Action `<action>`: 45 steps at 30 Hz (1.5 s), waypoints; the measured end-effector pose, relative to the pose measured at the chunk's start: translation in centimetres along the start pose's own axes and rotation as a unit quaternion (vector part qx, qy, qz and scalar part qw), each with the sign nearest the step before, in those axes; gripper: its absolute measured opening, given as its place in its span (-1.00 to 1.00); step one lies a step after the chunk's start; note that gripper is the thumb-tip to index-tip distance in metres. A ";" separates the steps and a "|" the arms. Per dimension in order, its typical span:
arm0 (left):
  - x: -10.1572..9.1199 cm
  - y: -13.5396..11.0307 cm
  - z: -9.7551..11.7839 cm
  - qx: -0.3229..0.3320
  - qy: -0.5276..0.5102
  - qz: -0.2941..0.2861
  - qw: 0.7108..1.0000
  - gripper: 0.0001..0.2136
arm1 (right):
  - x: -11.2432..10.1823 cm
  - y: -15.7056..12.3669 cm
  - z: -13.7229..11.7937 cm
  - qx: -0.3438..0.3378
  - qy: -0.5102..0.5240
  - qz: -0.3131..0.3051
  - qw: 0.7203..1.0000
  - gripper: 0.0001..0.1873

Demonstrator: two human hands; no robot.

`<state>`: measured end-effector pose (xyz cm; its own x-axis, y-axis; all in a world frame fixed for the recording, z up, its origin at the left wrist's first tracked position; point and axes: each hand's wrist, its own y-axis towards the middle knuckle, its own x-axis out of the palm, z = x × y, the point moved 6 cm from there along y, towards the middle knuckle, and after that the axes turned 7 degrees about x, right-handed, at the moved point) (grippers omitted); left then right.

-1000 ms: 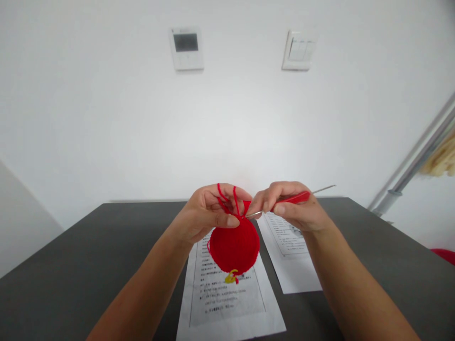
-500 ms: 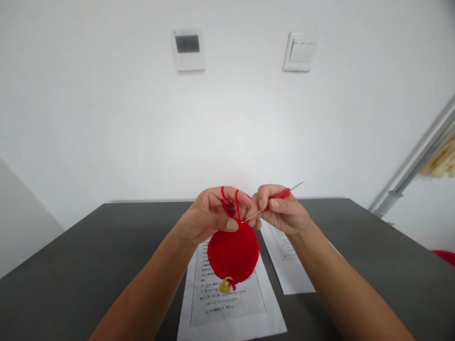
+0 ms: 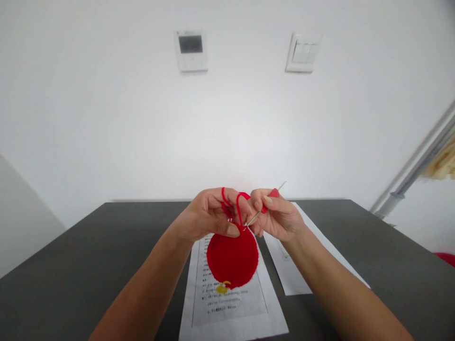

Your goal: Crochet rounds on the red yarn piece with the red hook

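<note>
A round red crochet piece [image 3: 232, 259] hangs from my left hand [image 3: 209, 215], its top edge pinched between thumb and fingers. Red yarn [image 3: 239, 208] loops over the left fingers and runs down to that edge. My right hand [image 3: 279, 215] is closed around the red grip of a crochet hook [image 3: 272, 195]. The hook's thin metal shaft slants down-left, its tip at the top edge of the piece beside my left thumb. A yellow stitch marker [image 3: 223, 287] dangles at the bottom edge.
Below the hands, a printed sheet [image 3: 234, 317] lies on the dark table [image 3: 135, 246]. A second paper [image 3: 296, 279] is partly behind my right forearm. A white wall rises behind, bearing a control panel [image 3: 192, 51] and a switch plate [image 3: 303, 53]. A grey pipe [image 3: 412, 175] stands at right.
My right hand and the hook have shifted slightly left and down, closer to my left hand. The crochet piece has tilted a little, its marker swinging slightly left.
</note>
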<state>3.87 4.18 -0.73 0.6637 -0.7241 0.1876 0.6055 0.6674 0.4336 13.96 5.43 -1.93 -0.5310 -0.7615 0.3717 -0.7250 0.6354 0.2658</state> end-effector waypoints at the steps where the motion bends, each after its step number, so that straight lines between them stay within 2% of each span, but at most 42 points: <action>1: -0.1 0.0 0.1 0.000 -0.003 -0.004 1.000 -0.77 | 0.1 0.0 0.0 -0.003 0.001 0.009 1.000 -0.62; 3: -0.5 0.0 0.3 0.004 -0.001 0.003 1.000 -0.77 | 0.1 -0.1 -0.3 -0.030 -0.010 0.039 0.999 -0.64; 6: -1.6 0.0 0.7 0.005 0.025 0.052 0.998 -0.74 | 0.3 -0.5 -1.4 -0.126 -0.057 0.090 0.986 -0.71; 10: -2.2 -0.1 1.0 -0.013 0.032 0.081 0.996 -0.75 | 1.0 -2.0 -2.8 -0.269 -0.183 0.105 0.940 -0.89; 12: -2.3 -0.1 1.2 -0.018 0.028 0.080 0.996 -0.77 | 1.5 -2.9 -3.3 -0.318 -0.289 0.112 0.896 -0.92; 14: -2.3 -0.1 1.2 -0.026 0.024 0.078 0.996 -0.78 | 2.3 -3.6 -3.8 -0.356 -0.416 0.112 0.829 -0.86; 16: -2.2 -0.1 1.1 -0.034 0.013 0.076 0.996 -0.79 | 3.3 -4.1 -4.0 -0.387 -0.518 0.085 0.758 -0.83; 20: -2.3 0.0 1.0 -0.046 -0.003 0.077 0.996 -0.78 | 4.4 -4.4 -4.2 -0.449 -0.615 0.053 0.646 -0.86; 22: -2.4 0.0 0.8 -0.054 0.002 0.076 0.996 -0.76 | 4.5 -4.2 -4.2 -0.451 -0.647 0.055 0.612 -0.87; 24: -2.6 0.1 0.6 -0.063 0.011 0.076 0.995 -0.74 | 4.4 -4.0 -4.1 -0.442 -0.660 0.055 0.605 -0.87; 27: -3.1 0.1 0.5 -0.075 0.048 0.096 0.991 -0.74 | 4.2 -3.8 -4.1 -0.424 -0.660 0.055 0.618 -0.87; 30: -3.6 0.0 0.6 -0.082 0.131 0.109 0.982 -0.78 | 3.8 -3.7 -4.3 -0.402 -0.656 0.069 0.635 -0.85; 34: -3.8 -0.1 1.0 -0.085 0.289 0.057 0.952 -0.76 | 3.5 -3.7 -4.3 -0.375 -0.652 0.085 0.654 -0.83; 37: -3.8 -0.3 1.1 -0.102 0.369 0.007 0.924 -0.73 | 3.3 -3.8 -4.4 -0.368 -0.647 0.093 0.661 -0.83; 41: -3.7 -0.6 1.1 -0.116 0.416 -0.057 0.900 -0.75 | 2.8 -3.9 -4.6 -0.358 -0.635 0.108 0.676 -0.81; 45: -4.0 -0.9 1.4 -0.128 0.417 -0.074 0.897 -0.69 | 2.4 -4.0 -4.7 -0.353 -0.616 0.113 0.695 -0.81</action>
<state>0.08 6.20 -0.63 0.6009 -0.4975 -0.6256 0.7243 0.6700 0.1629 17.64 1.69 2.08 -0.8843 0.1116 -0.4534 -0.3971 0.3310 0.8560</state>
